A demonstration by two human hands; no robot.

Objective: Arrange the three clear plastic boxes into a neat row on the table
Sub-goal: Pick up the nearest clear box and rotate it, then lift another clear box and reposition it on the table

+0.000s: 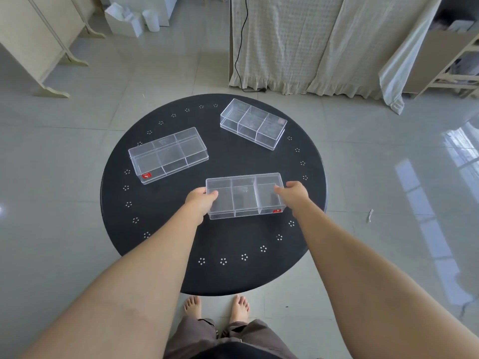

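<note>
Three clear plastic boxes with inner dividers lie on a round black table [181,268]. The near box [245,195] sits at the table's middle, long side facing me. My left hand [201,202] grips its left end and my right hand [294,194] grips its right end. A second box [168,154] lies to the far left, turned at a slant, with a red sticker at its near corner. The third box [252,123] lies at the far right, slanted the other way. Neither of those two touches anything else.
The table stands on a glossy tiled floor, with my bare feet [216,307] at its near edge. Beyond it hang pale curtains [311,42] with a black cable [241,47]. Cream furniture [39,47] stands far left, and wooden shelving [453,63] far right.
</note>
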